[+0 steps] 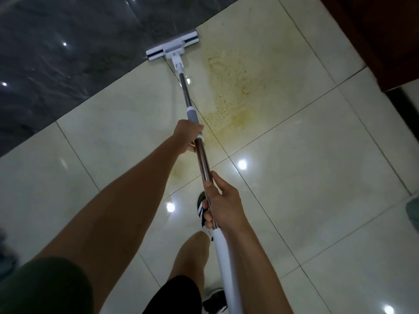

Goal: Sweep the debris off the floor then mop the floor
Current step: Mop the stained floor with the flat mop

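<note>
Both hands grip the mop handle (184, 91). The left hand (187, 138) wraps around it just below the grey collar, further down the shaft towards the head; the right hand (221, 203) curls around the metal section nearer the body, just above the white end grip. The flat mop head (173, 48) rests on the pale tiled floor (317, 177), right against the edge of the dark marble strip (68, 53). A yellowish speckled stain (235, 96) lies just right of the shaft. A striped shoe (203, 210) shows behind the right hand, and a dark wooden cabinet (385, 30) stands at the far right.
</note>
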`<state>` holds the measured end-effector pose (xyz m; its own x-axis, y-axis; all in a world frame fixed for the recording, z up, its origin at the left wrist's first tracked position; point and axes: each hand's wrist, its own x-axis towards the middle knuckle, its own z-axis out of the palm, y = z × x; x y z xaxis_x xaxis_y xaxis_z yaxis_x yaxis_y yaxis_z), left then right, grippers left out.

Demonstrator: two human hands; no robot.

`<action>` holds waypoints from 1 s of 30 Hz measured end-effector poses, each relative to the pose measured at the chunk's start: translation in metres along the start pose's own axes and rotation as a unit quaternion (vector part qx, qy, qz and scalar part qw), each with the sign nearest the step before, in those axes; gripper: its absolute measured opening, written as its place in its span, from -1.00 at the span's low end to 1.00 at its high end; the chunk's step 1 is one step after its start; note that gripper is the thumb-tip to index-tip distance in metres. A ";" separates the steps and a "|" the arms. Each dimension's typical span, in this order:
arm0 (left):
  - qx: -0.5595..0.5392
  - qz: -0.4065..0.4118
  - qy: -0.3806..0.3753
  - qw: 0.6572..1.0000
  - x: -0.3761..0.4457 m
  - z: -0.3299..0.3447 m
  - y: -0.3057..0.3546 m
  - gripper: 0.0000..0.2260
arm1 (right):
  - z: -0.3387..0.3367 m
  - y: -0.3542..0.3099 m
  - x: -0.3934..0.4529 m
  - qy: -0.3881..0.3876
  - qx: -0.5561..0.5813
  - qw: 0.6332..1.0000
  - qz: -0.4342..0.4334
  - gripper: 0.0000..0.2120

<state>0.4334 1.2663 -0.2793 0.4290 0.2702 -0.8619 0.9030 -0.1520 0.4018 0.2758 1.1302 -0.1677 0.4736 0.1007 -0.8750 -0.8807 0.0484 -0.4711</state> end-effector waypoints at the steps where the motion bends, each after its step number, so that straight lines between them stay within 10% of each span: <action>1: 0.001 -0.001 -0.002 1.000 -0.006 0.003 -0.006 -0.71 | -0.003 0.006 -0.007 0.002 0.005 1.000 -0.001 -0.64; 20: 0.057 0.002 -0.111 0.992 -0.226 0.148 -0.278 -0.76 | -0.125 0.294 -0.231 0.083 0.021 0.996 0.008 -0.57; 30: 0.072 0.013 -0.091 0.993 -0.244 0.152 -0.291 -0.80 | -0.118 0.303 -0.250 0.084 0.017 0.996 0.011 -0.57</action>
<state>0.0623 1.1005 -0.2329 0.4287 0.0909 -0.8989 0.8738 -0.2944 0.3869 -0.1087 1.0025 -0.1043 0.4468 -0.0646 -0.8923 -0.8888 0.0816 -0.4510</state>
